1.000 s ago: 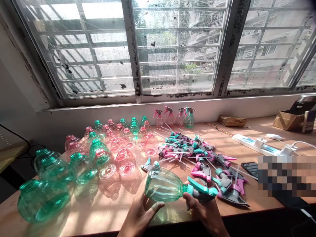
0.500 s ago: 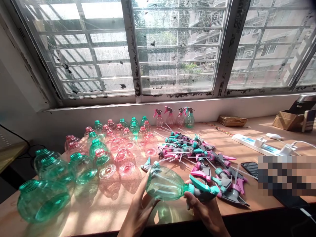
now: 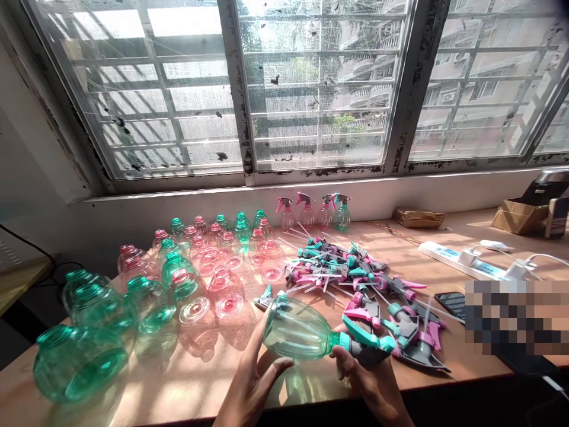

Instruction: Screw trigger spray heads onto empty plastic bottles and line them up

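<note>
Between my hands, a clear green spray bottle (image 3: 300,329) lies on its side in the air, its neck pointing right. A teal and grey trigger sprayer head (image 3: 367,341) sits on that neck. My left hand (image 3: 251,376) cups the bottle's base end, thumb lifted along the near side. My right hand (image 3: 364,373) grips the sprayer head at the collar, with some fingers hidden behind it. Just right of it lies a pile of loose pink, teal and grey sprayer heads (image 3: 338,264) with thin tubes. Several open green bottles (image 3: 80,362) and pink bottles (image 3: 226,293) stand to the left.
Several bottles with sprayers fitted, one of them green (image 3: 342,214), stand by the wall under the window. A white power strip (image 3: 462,261), a phone (image 3: 451,303) and a brown paper package (image 3: 418,217) lie to the right. The table's front edge is close to my hands.
My left thumb has shifted slightly right and away from the bottle's side. The bottle and my right hand have stayed almost where they were.
</note>
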Available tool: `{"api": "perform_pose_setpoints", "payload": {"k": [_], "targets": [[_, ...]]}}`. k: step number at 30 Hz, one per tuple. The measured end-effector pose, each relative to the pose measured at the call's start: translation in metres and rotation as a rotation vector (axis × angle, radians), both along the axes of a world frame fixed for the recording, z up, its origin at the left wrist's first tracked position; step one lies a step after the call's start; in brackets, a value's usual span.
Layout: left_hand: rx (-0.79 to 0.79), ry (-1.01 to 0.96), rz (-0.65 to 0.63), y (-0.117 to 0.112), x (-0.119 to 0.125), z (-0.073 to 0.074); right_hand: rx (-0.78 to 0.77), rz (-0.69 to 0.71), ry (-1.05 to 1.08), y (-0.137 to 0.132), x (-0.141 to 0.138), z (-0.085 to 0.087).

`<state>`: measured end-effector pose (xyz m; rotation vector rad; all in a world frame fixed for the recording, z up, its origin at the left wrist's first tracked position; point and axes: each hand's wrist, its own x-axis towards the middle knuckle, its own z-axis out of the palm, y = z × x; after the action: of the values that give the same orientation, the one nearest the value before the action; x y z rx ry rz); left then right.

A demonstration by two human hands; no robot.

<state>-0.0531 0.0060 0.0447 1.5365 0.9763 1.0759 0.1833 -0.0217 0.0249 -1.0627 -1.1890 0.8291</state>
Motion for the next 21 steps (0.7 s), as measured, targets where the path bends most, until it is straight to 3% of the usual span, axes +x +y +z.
{"api": "perform_pose_setpoints", "payload": {"k": [4, 8, 11, 21], "targets": [[-0.027, -0.022, -0.048, -0.002, 0.0, -0.004, -0.054, 0.029, 0.023, 0.0, 0.0, 0.0], [-0.04, -0.059, -0.089, -0.003, -0.002, -0.004, -0.013, 0.077, 0.066, 0.0, -0.002, 0.003], [-0.041, -0.027, -0.063, -0.001, -0.003, -0.003, -0.026, 0.102, 0.113, 0.0, -0.003, 0.005], [0.023, -0.002, 0.091, 0.003, 0.001, -0.011, -0.05, 0.113, -0.008, -0.002, 0.004, 0.001]]}}
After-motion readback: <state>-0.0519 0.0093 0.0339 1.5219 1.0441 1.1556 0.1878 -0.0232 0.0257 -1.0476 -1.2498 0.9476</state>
